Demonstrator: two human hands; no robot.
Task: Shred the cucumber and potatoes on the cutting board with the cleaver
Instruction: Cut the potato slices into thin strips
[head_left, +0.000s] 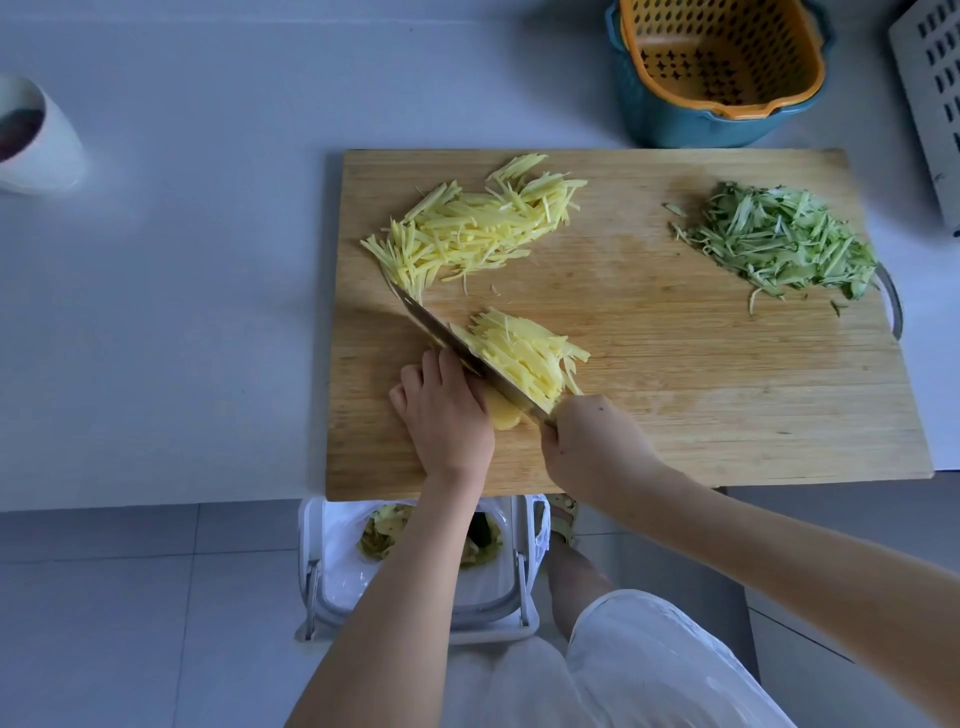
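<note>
A wooden cutting board (675, 395) lies on the counter. My right hand (592, 441) grips the cleaver (436, 330) by its handle, the blade angled across the board's front left. Fresh potato shreds (524, 353) lie against the blade's right face. My left hand (441, 415) presses with curled fingers on the uncut potato slices (504, 415) just left of the blade. A bigger pile of potato shreds (467, 228) sits at the board's back left. Shredded cucumber (779, 239) is heaped at the back right.
An orange strainer basket in a blue bowl (717, 67) stands behind the board. A white cup (31, 140) is at the far left, a white slotted rack (935, 104) at the right edge. A bin with peelings (415, 561) stands on the floor below the counter edge.
</note>
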